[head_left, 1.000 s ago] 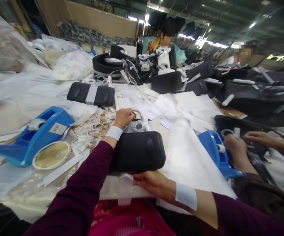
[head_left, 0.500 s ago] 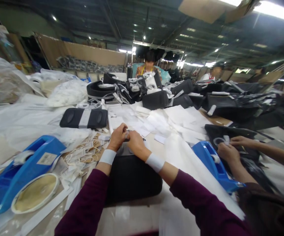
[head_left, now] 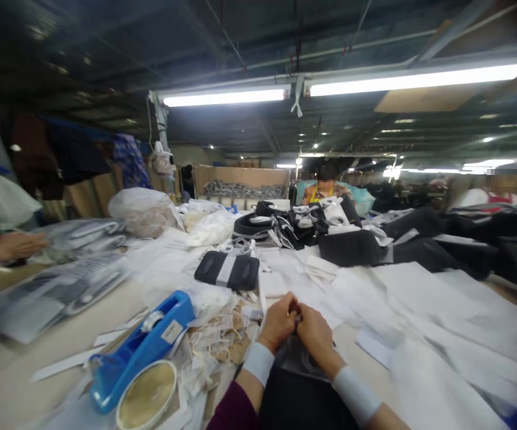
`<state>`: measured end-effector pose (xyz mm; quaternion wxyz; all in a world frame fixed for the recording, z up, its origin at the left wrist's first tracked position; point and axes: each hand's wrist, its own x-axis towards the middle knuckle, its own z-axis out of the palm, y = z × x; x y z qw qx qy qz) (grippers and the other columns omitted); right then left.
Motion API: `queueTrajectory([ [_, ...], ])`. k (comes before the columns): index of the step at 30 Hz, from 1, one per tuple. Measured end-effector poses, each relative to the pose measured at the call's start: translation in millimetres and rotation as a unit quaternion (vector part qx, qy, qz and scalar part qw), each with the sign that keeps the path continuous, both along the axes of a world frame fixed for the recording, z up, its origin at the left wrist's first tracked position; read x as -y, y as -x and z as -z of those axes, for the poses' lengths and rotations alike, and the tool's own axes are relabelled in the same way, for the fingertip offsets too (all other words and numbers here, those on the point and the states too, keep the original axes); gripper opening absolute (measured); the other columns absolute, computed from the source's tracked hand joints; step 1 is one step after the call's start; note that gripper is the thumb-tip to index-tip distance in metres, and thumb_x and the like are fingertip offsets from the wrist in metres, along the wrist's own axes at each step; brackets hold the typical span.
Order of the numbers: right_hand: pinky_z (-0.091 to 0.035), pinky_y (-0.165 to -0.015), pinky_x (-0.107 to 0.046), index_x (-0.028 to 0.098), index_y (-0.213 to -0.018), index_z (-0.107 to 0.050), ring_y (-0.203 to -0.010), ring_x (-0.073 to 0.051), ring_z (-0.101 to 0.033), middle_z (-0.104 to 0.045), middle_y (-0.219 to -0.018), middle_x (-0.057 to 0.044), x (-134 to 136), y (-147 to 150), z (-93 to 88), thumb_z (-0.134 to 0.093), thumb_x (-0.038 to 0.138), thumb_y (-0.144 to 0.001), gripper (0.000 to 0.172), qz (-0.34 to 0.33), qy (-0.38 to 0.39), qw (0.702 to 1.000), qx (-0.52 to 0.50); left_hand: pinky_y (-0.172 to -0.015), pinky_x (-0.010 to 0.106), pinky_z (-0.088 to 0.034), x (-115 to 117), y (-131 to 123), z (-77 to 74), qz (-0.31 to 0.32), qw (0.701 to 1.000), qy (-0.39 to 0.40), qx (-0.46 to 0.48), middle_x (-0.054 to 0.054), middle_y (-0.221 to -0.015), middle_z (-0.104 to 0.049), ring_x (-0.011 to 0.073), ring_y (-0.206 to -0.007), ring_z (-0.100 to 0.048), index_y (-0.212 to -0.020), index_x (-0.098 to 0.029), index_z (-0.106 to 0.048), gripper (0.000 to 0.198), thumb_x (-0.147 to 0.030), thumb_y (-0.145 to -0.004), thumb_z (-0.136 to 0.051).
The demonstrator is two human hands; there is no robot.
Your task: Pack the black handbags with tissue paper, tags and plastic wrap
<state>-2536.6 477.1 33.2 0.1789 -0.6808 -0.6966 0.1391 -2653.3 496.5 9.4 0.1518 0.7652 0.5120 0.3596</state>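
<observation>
My left hand [head_left: 279, 322] and my right hand [head_left: 314, 331] meet in front of me, fingers curled and pinched together on a small dark piece that I cannot make out. They are over the far edge of a black padded case [head_left: 301, 391] that lies on the table right before me. Both wrists wear white bands, and dark purple sleeves show at the bottom. A pile of small white tags with loops [head_left: 216, 340] lies just left of my left hand.
A blue tape dispenser [head_left: 139, 349] and a round tape roll [head_left: 147, 397] sit at lower left. Another black case with a white band [head_left: 227, 270] lies further off. White sheets [head_left: 419, 310] cover the right side. A co-worker's hand [head_left: 14, 245] is at far left; people sit beyond piled black cases [head_left: 352, 245].
The view has tilted up toward the ceiling. My right hand left the near edge of the black case and joined my left hand at its far edge, both now pinched together.
</observation>
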Motion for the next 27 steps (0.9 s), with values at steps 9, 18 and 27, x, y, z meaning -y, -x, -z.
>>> queueTrajectory([
  [9,-0.035,-0.065,-0.029,0.024,-0.093,-0.066,-0.089,-0.023,-0.064,-0.071,-0.100,-0.007,5,-3,17.2,-0.039,0.013,-0.082,0.030,-0.004,-0.017,0.999,-0.037,-0.073,0.031,-0.042,6,-4,0.6,-0.108,0.991,0.014,-0.079,0.005,-0.086,-0.069,0.0224,-0.085,-0.064,-0.083,-0.021,-0.058,0.014,-0.023,-0.082,-0.044],
  [18,-0.037,-0.068,-0.027,0.023,-0.074,-0.053,-0.081,-0.019,-0.061,-0.067,-0.078,-0.001,1,-8,22.8,-0.039,0.013,-0.076,0.017,-0.041,-0.033,0.988,-0.142,-0.071,0.031,-0.044,12,-4,-2.6,-0.099,0.987,0.023,-0.126,0.005,-0.090,-0.072,0.0225,-0.086,-0.066,-0.086,-0.023,-0.064,0.023,-0.030,-0.087,-0.042],
  [27,-0.045,-0.077,-0.029,0.026,-0.105,-0.062,-0.089,-0.019,-0.063,-0.066,-0.105,-0.005,-7,15,-30.4,-0.031,0.017,-0.085,0.038,-0.108,-0.166,0.970,-0.141,-0.075,0.047,-0.049,13,-11,1.7,-0.037,0.988,0.051,-0.140,0.016,-0.091,-0.070,0.0358,-0.091,-0.065,-0.094,-0.021,-0.070,0.026,-0.031,-0.080,-0.050],
])
